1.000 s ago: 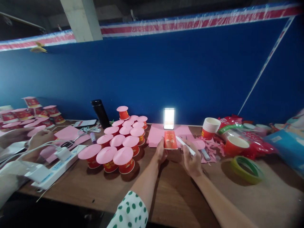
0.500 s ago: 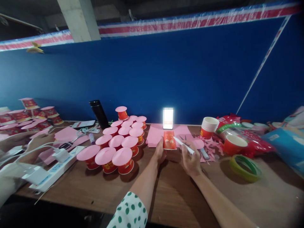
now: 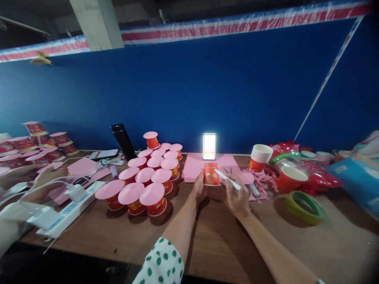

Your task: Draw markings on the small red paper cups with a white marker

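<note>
A: From the head view, how do the fingers sit?

B: Your left fingers are curled closed along the left side of the red paper cup. Your right fingers are pinched around the white pen, with no slack that shows.

A: And where exactly is the cup?

B: Between your two hands, in front of the pink paper sheets and the lit phone. The pen's tip overlaps its right side; you can't tell from here whether it touches. Nor is it clear whether the cup rests on the table.

A: Any advice on handling?

B: Keep your left grip firm but gentle; a paper wall would likely dent if you squeezed. Hold the cup still and let your right fingers guide the pen lightly, square to the curve. Mind your left elbow too: the cups topped with pink discs stand near that arm and look easy to knock.
</note>
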`<state>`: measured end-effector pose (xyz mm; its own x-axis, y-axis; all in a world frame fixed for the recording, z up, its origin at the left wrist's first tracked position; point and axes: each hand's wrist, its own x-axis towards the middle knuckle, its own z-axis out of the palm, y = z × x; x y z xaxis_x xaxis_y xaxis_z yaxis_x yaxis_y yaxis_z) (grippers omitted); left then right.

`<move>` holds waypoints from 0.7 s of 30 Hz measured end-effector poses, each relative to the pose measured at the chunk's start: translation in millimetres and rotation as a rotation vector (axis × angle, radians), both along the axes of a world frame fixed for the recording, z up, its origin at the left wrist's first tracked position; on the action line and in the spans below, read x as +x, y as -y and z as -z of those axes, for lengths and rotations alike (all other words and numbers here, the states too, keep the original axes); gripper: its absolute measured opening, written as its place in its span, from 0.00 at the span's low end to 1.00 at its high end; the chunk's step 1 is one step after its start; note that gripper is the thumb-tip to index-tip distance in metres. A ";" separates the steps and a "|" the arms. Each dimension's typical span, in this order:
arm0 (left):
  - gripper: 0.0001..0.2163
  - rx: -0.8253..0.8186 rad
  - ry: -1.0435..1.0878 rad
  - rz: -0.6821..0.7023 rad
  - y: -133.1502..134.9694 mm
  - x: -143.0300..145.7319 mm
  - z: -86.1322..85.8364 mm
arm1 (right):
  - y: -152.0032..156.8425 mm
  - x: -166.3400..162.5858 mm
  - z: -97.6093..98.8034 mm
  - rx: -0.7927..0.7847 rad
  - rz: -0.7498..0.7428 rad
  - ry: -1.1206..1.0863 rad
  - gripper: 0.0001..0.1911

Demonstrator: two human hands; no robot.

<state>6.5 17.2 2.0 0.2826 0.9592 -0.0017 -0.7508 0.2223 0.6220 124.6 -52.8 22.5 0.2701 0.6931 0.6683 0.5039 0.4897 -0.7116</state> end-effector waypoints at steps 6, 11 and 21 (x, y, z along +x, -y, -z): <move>0.17 0.006 -0.007 -0.006 1.6 0.1 -2.2 | 0.2 0.1 0.1 -0.001 -0.005 0.016 0.16; 0.17 0.018 0.000 0.013 1.4 0.1 -2.3 | -0.2 0.1 0.2 -0.002 -0.016 0.000 0.15; 0.17 0.045 -0.014 0.022 2.0 0.3 -1.9 | -2.3 2.2 4.5 0.001 -0.018 0.026 0.14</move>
